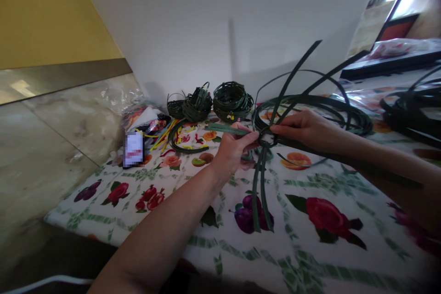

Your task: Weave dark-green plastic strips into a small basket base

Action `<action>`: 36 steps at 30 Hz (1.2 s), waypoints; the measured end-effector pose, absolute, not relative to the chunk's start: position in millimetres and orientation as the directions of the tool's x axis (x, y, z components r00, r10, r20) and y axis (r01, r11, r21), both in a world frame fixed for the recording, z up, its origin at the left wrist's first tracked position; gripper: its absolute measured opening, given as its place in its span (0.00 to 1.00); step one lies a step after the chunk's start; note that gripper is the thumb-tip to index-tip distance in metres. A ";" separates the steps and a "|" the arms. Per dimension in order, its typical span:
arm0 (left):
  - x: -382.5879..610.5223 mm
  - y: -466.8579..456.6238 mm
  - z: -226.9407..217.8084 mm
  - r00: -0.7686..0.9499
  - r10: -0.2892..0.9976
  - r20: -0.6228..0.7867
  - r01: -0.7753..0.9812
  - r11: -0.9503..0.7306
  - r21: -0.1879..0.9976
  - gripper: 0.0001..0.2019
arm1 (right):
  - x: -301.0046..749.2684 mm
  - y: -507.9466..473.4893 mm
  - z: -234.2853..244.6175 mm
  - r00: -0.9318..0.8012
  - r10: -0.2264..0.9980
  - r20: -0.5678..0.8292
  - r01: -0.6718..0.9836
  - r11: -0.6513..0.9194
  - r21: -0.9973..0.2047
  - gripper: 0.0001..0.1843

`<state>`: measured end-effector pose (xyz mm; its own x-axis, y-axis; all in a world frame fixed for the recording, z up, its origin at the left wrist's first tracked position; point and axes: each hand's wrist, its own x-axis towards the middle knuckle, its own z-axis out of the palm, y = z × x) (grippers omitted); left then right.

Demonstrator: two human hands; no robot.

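Note:
Between my hands is a small ring woven from dark green flat strips (263, 174), held above the table. Strip ends stick out from it: two point up to the right, two hang down toward me, and others reach left and right. My left hand (237, 144) pinches the ring's left side with thumb and fingers closed. On the right, my right hand (299, 126) has its fingertips closed on the upper right of the ring, where strips come out. Fingers partly cover the weave, so its exact crossings are hidden.
A flowered tablecloth (220, 202) covers the table. Behind my hands lie a large coil of green strip (358, 121) and woven dark green baskets (232, 101). To the left are yellow strips (167, 135), a phone-like device (133, 149) and plastic bags (138, 112). Another coil (409, 110) is far right.

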<state>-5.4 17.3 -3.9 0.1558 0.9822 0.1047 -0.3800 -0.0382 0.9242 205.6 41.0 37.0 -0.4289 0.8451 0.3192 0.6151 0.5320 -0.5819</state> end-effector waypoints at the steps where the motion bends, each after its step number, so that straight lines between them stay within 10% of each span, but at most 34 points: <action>1: -5.2 17.7 -4.1 0.166 0.980 0.107 -0.393 -0.034 0.919 0.19 | 205.9 41.6 35.7 -0.425 0.844 0.326 0.609 0.533 -0.587 0.43; 36: 0.8 17.6 -6.8 0.023 0.997 0.070 -0.347 -0.057 0.936 0.14 | 196.6 31.6 37.1 -0.418 0.828 0.373 0.629 0.560 -0.539 0.37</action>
<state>0.8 17.6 -6.8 0.0226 0.9973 0.0695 -0.3468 -0.0574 0.9362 196.6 31.6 37.1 -0.4182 0.8281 0.3733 0.6290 0.5604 -0.5387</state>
